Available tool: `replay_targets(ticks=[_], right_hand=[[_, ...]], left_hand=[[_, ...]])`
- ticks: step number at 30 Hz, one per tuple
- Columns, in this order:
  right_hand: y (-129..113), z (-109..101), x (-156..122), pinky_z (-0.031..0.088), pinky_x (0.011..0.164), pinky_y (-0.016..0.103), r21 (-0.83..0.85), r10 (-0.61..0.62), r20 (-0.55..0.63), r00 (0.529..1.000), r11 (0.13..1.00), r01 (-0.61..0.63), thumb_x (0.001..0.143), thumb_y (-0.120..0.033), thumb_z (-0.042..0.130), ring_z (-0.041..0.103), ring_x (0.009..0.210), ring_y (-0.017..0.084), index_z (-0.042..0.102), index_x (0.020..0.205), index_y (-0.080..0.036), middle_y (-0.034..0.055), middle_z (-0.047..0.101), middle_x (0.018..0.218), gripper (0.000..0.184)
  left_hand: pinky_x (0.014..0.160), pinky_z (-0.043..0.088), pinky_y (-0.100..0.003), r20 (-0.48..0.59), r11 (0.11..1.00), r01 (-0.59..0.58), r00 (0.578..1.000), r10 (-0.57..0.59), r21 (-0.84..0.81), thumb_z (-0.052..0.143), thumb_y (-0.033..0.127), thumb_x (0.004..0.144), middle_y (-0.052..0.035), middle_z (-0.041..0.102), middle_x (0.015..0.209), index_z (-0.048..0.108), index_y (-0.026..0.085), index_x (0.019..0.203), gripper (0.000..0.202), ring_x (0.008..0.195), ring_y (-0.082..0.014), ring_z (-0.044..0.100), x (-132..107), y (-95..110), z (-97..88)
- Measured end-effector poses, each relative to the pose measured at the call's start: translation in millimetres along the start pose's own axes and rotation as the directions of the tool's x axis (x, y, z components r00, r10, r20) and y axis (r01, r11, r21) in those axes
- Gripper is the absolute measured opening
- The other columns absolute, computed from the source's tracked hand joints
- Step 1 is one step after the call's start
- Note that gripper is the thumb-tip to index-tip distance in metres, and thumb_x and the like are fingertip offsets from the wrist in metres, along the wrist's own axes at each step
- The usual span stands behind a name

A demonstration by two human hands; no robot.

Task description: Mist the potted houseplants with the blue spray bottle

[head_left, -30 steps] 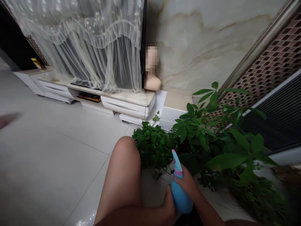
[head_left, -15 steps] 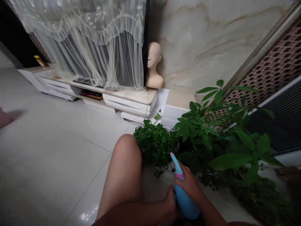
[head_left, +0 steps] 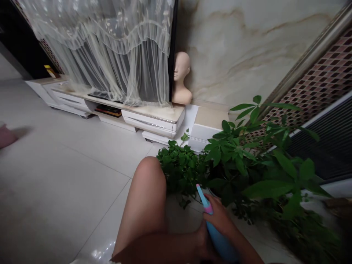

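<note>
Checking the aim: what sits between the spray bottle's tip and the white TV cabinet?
Only a low leafy plant, just past the spray bottle, in the head view.

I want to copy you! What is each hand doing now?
Left hand: closed on the blue spray bottle, low down.
Right hand: closed around its neck.

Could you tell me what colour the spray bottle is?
The spray bottle is light blue with a pink band, head view.
</note>
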State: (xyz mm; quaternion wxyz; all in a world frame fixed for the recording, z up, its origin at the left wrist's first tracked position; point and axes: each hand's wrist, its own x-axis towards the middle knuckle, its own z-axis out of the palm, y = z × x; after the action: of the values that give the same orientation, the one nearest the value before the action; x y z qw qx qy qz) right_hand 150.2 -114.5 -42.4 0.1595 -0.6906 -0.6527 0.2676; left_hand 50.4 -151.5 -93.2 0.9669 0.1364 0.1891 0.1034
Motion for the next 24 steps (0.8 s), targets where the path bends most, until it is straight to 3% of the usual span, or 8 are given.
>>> replay_targets(ticks=[3,6,11,14,17,23,24], right_hand=[[7,3,2,0.037,0.097,0.035,0.1,-0.073,0.068,0.995,0.993,0.065,0.057,-0.024,0.052,0.049,0.116,0.025,0.047,0.13,-0.017,0.0109,0.054,0.127,0.073],[5,2,4,0.04,0.092,0.036,0.062,-0.016,0.129,0.991,0.998,0.008,0.057,-0.023,0.051,0.053,0.109,0.026,0.051,0.126,-0.021,0.0071,0.06,0.117,0.069],[-15,-5,6,0.036,0.088,0.038,-0.108,0.051,0.106,0.993,0.993,-0.04,0.054,-0.019,0.052,0.049,0.11,0.028,0.056,0.119,-0.025,0.0049,0.063,0.115,0.065],[-20,-6,8,0.036,0.086,0.039,-0.171,0.053,0.094,0.994,0.985,-0.036,0.055,-0.018,0.052,0.05,0.107,0.029,0.059,0.114,-0.022,0.0058,0.064,0.113,0.059],[-18,-4,9,0.037,0.085,0.038,-0.189,0.065,0.069,0.996,0.981,-0.051,0.057,-0.018,0.053,0.052,0.103,0.028,0.061,0.11,-0.022,0.0064,0.065,0.109,0.054],[-14,0,5,0.037,0.088,0.038,-0.17,0.03,0.012,0.999,0.985,-0.028,0.059,-0.019,0.052,0.051,0.109,0.029,0.058,0.117,-0.021,0.0078,0.064,0.114,0.058],[-13,-1,5,0.036,0.089,0.039,-0.176,0.034,0.009,0.999,0.984,-0.032,0.059,-0.02,0.052,0.051,0.11,0.029,0.057,0.118,-0.02,0.0088,0.063,0.115,0.059]], left_hand=[[0.103,0.01,-0.061,0.041,0.997,0.069,0.997,-0.07,0.025,0.031,0.08,0.065,-0.021,0.062,0.11,0.069,0.02,0.097,0.078,0.116,-0.0421,0.047,-1,1,1.5],[0.105,0.01,-0.057,0.1,0.999,0.047,0.994,-0.045,-0.02,0.028,0.079,0.066,-0.0186,0.062,0.11,0.068,0.02,0.098,0.079,0.112,-0.0414,0.05,0,2,5.3],[0.107,0.01,-0.055,-0.019,0.996,0.062,0.998,-0.063,-0.069,0.032,0.079,0.063,-0.0184,0.065,0.1,0.069,0.02,0.093,0.076,0.104,-0.041,0.053,1,7,10.7],[0.107,0.01,-0.054,-0.027,0.995,0.063,0.997,-0.066,-0.079,0.035,0.079,0.061,-0.0171,0.065,0.094,0.068,0.019,0.088,0.074,0.099,-0.0403,0.054,-2,10,14.5],[0.107,0.009,-0.053,-0.053,0.994,0.058,0.997,-0.063,-0.098,0.039,0.075,0.061,-0.0161,0.065,0.092,0.068,0.019,0.083,0.066,0.098,-0.04,0.055,-3,12,16.6],[0.104,0.022,-0.049,-0.095,0.991,0.03,0.995,-0.043,-0.131,0.047,0.067,0.062,-0.0161,0.065,0.092,0.068,0.019,0.081,0.056,0.092,-0.0366,0.058,0,9,12.9],[0.102,0.023,-0.051,-0.155,0.99,-0.006,0.988,-0.015,-0.138,0.047,0.066,0.063,-0.0166,0.065,0.09,0.068,0.018,0.081,0.055,0.09,-0.0369,0.059,0,9,12.8]])
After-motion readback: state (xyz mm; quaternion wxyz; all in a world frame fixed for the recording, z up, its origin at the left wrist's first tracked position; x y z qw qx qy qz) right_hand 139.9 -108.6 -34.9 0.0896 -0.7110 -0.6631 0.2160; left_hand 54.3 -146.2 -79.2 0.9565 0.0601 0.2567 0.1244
